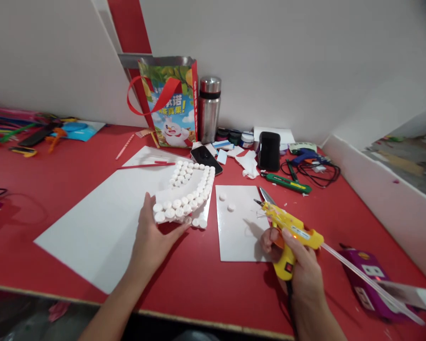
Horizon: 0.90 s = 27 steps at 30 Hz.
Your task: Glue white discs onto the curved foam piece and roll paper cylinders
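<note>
Curving above red bench (191, 293), white disc-studded piece (190, 193), near end held in left hand (152, 246). Right hand (305, 265) wrapped around yellow hot-glue gun (291, 221), nozzle (258, 202) pointing left, clear glue stick (369, 282) protruding from rear. Between hands, white board (234, 241) bearing two loose white discs (230, 208). At left, larger white sheet (102, 227). Beyond: smartphone (210, 163), green utility knife (287, 183), steel vacuum flask (208, 118).

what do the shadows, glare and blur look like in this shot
In the head view, a soft shadow, apparently from the yellow plastic glue gun, falls on the small white rectangular board; also in the head view, bright highlights streak the silver metal flask; at the head view's left edge, the bundle of thin multicoloured strips looks smeared, while its top right corner darkens.
</note>
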### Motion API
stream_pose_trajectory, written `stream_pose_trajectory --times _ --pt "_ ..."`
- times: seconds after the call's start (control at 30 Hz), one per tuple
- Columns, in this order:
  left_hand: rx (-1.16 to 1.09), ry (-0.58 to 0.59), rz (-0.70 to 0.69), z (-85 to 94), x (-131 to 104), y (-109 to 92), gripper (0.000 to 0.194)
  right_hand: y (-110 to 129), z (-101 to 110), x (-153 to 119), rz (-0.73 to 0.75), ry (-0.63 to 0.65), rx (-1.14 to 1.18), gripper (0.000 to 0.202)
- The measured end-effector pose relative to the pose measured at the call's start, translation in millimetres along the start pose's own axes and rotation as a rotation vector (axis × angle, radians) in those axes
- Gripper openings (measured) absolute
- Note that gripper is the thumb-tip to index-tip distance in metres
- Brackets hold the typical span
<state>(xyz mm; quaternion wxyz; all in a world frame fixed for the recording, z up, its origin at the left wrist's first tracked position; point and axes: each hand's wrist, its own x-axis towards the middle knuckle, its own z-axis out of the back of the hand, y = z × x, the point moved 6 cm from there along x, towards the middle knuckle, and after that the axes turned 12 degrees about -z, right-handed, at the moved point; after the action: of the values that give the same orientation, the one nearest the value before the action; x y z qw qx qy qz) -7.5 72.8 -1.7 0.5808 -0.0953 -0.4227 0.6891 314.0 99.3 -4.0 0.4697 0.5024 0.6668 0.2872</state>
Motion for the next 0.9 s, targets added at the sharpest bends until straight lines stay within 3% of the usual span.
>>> stream_pose_trajectory --times 0.03,0.1,0.23,0.37,0.5,0.63,0.73,0.9 --pt "0.006 0.045 0.074 6.4 -3.9 4.7 0.123 -0.6 0.6 0.1 -0.003 -0.002 0.004 0.027" --pt "-0.011 0.085 0.093 21.3 -10.2 6.0 0.12 -1.4 1.1 0.1 -0.009 -0.002 0.009 0.028" --pt "-0.031 -0.002 0.09 44.3 -18.9 4.0 0.11 -1.0 1.8 -0.3 -0.011 -0.03 0.016 0.027" --pt "-0.216 -0.021 0.092 38.2 -14.7 1.7 0.107 1.5 -1.1 -1.1 0.001 -0.038 0.007 0.025" --pt "-0.373 0.023 0.006 36.3 1.4 -4.1 0.114 1.3 -0.7 -4.4 0.001 -0.046 0.071 0.025" --pt "-0.471 0.051 0.001 43.9 8.9 1.0 0.115 1.4 -3.0 -7.4 -0.135 -0.072 0.201 0.025" --pt "-0.482 0.085 0.072 42.1 5.8 10.6 0.111 18.4 -20.1 1.7 -0.244 -0.073 0.246 0.022" --pt "-0.53 0.042 0.248 37.6 -2.9 10.1 0.083 58.6 -82.6 62.1 -0.279 0.178 0.152 0.018"
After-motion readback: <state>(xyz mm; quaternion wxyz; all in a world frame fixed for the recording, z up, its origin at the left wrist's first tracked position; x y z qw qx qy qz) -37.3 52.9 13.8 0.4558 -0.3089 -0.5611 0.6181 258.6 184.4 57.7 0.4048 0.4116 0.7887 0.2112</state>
